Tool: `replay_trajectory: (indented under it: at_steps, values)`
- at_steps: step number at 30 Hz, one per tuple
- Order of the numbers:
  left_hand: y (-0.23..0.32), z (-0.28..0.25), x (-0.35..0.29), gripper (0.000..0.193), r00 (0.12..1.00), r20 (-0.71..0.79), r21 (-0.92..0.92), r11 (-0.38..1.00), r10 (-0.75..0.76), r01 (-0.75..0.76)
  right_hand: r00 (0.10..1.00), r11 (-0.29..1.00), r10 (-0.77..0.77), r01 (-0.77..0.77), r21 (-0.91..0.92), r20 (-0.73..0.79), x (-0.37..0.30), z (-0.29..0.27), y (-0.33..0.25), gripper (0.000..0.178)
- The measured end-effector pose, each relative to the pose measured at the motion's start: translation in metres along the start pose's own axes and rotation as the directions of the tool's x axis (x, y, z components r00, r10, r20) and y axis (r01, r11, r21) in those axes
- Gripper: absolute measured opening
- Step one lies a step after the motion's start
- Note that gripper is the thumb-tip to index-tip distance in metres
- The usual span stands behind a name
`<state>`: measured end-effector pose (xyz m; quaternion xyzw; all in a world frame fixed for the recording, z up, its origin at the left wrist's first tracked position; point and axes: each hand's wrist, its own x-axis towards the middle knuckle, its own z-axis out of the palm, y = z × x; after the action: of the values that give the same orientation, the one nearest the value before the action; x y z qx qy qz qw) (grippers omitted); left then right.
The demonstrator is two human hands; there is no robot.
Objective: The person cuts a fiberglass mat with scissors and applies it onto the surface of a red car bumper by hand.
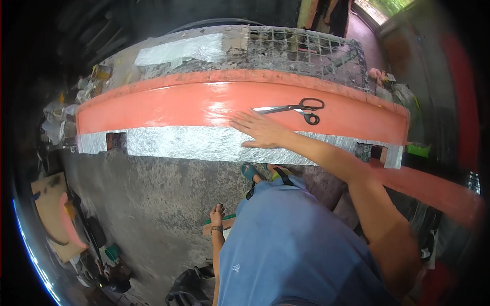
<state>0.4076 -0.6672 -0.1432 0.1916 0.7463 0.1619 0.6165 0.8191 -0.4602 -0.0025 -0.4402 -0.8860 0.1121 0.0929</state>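
Observation:
A long coral-orange panel with a raised far rim lies across the bench. Along its near edge runs a silvery-white fibre mat strip with a rectangular notch towards each end. My right hand rests palm down with fingers stretched out, across the line where the strip meets the orange surface. Just beyond its fingers lies a pair of black-handled scissors, blades pointing left and slightly spread. My left hand hangs low beside my body, well apart from the panel, with its fingers curled; whatever they may hold is too small to make out.
Another piece of white fibre mat lies on the stained bench top, left of a metal grid. Crumpled plastic bags crowd the left end. A second orange piece juts out at right. Brown board stands at lower left.

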Motion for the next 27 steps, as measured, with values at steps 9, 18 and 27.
replay_trajectory:
  at_steps: [9,18,27]
  values:
    - [-0.033,-0.008,-0.007,0.057,0.999,0.027,0.049,0.998,-0.039,0.038,0.998,0.993,-0.016,0.008,0.117,0.067,-0.035,-0.018,-0.034,0.072]
    - [-0.039,-0.007,-0.035,0.056,0.989,0.040,0.202,0.971,-0.142,0.131,0.978,0.989,0.014,0.017,-0.145,0.209,-0.058,-0.032,0.034,0.078]
    - [-0.042,-0.011,-0.024,0.055,0.994,0.043,0.182,0.979,-0.102,0.093,0.990,0.988,0.136,-0.132,-0.081,0.045,-0.066,-0.033,0.016,0.075]
